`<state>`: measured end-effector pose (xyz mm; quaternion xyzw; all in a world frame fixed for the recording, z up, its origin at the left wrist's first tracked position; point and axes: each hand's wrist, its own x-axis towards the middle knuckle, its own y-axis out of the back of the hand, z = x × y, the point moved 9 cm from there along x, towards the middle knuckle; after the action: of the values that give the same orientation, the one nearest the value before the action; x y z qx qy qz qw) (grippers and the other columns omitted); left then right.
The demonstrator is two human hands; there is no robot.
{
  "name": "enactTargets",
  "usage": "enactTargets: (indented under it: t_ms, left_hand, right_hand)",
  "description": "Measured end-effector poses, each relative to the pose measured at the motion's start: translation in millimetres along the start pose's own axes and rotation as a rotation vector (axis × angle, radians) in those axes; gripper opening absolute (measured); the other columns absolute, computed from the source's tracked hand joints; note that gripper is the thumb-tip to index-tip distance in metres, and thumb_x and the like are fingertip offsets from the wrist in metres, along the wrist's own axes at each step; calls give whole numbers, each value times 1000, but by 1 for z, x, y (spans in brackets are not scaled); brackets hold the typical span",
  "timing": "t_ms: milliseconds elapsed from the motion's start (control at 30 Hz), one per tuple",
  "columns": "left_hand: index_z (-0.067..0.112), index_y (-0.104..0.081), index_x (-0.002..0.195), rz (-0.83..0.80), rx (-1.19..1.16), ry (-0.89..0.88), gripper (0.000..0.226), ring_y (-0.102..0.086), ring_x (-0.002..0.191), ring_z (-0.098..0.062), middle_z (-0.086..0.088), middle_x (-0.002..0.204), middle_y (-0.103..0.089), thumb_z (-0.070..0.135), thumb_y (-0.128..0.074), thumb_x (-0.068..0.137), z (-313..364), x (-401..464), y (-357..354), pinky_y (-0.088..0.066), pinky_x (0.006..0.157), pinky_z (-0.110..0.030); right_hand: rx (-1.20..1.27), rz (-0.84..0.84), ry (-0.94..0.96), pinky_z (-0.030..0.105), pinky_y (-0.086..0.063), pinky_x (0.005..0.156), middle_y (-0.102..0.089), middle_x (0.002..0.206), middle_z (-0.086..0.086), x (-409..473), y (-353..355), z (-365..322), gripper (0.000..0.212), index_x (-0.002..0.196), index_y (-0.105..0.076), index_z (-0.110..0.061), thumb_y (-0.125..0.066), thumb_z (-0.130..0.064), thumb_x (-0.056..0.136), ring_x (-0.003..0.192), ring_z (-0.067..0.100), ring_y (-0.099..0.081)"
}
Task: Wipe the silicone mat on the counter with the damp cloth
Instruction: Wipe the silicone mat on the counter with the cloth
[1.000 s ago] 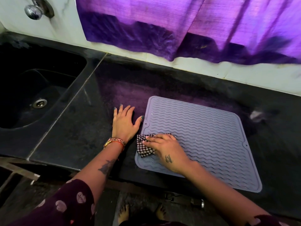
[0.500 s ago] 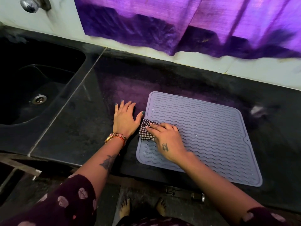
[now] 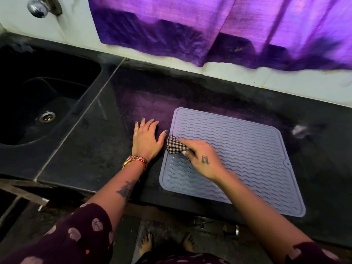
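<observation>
A lilac silicone mat (image 3: pixel 245 149) with wavy ridges lies flat on the black counter (image 3: pixel 95 149), near its front edge. My right hand (image 3: pixel 203 159) holds a folded black-and-white checked cloth (image 3: pixel 174 144) and presses it on the mat's left side, close to the edge. My left hand (image 3: pixel 146 139) lies flat on the counter just left of the mat, fingers spread, its thumb reaching the mat's left edge beside the cloth.
A black sink (image 3: pixel 38 103) with a metal drain sits at the left, a chrome tap (image 3: pixel 38 7) above it. A purple curtain (image 3: pixel 228 31) hangs over the white back wall. My bare feet show on the floor below the counter edge.
My right hand has slid the cloth away from me along the mat's left side, from near the front corner toward the middle of that edge. My left hand has stayed put.
</observation>
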<state>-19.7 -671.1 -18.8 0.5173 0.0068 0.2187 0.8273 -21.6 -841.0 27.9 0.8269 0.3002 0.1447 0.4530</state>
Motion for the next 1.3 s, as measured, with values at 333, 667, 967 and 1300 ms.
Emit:
enactTargets:
  t_ms: [333, 667, 967, 1300]
  left_hand:
    - [13, -49, 132, 16, -82, 5, 49, -22, 142, -27, -7, 143, -45, 43, -47, 93, 0, 1, 1, -1, 118, -39]
    - [14, -49, 132, 10, -42, -5, 50, -22, 142, -26, -6, 144, -44, 45, -46, 93, 0, -1, 1, -1, 118, -39]
    - [15, -49, 132, 0, -54, 14, 50, -20, 142, -26, -6, 144, -43, 45, -44, 93, 0, 2, 0, 0, 118, -39]
    - [13, -51, 130, 7, -43, 7, 48, -23, 141, -27, -7, 143, -45, 43, -46, 93, 1, 2, 1, -2, 118, -40]
  right_hand:
    - [-377, -167, 193, 37, -30, 91, -44, 141, -16, -24, -38, -34, 44, 136, -42, -38, -48, -26, 95, 119, 16, -38]
    - [-310, -247, 350, 37, -29, 92, -54, 133, -15, -52, -37, -38, 39, 127, -54, -35, -52, -20, 91, 117, 16, -42]
    - [143, -99, 5, 38, -46, 90, -68, 108, 0, -16, 22, 6, 30, 119, -60, -24, -56, -15, 91, 100, 18, -60]
    - [-212, -344, 177, 35, -42, 80, -64, 100, 10, -13, -31, -37, 26, 117, -57, -24, -52, -25, 92, 103, 25, -48]
